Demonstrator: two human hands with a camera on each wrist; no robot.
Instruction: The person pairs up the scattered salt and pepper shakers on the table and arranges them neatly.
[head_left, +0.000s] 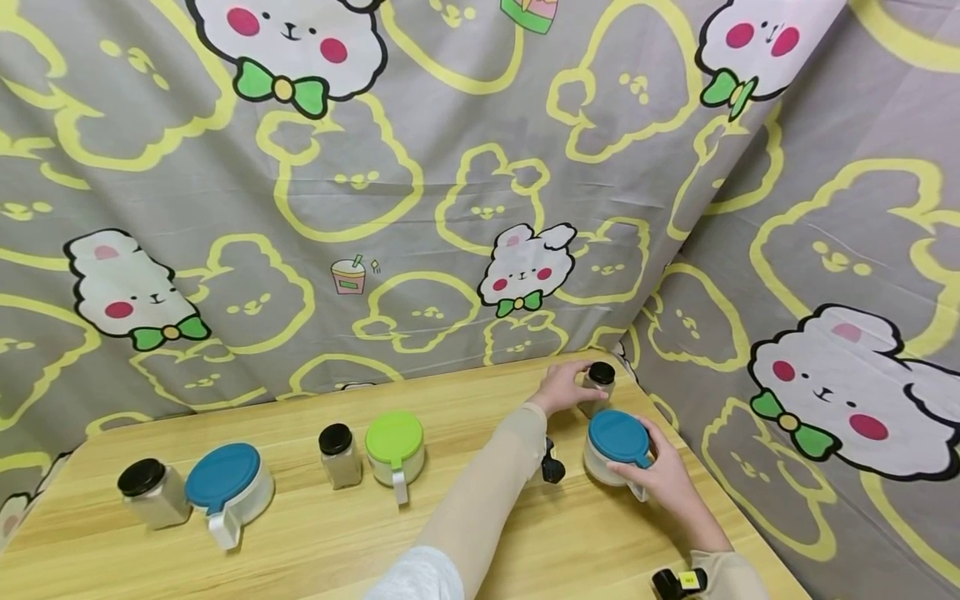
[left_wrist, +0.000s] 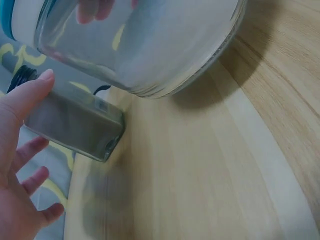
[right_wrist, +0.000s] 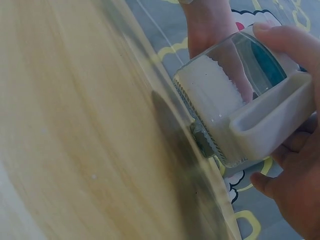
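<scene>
At the table's back right corner my left hand [head_left: 561, 390] holds a small clear jar with a black lid [head_left: 601, 375]. In the left wrist view its thumb lies across the jar [left_wrist: 75, 117] near the neck, and the other fingers are spread behind. Just in front, my right hand [head_left: 663, 473] grips a round glass seasoning pot with a blue lid [head_left: 618, 437] and white handle. White grains show through the pot's [right_wrist: 207, 90] glass. Its thumb presses near the lid, with fingers on the opposite side. The pot's base looks slightly raised over its shadow.
On the wooden table [head_left: 300, 542], a green-lidded pot [head_left: 395, 442] and black-lidded jar [head_left: 340, 457] stand mid-left. Farther left are another blue-lidded pot [head_left: 228, 483] and black-lidded jar [head_left: 153, 493]. A patterned curtain [head_left: 420, 208] borders the back and right edges.
</scene>
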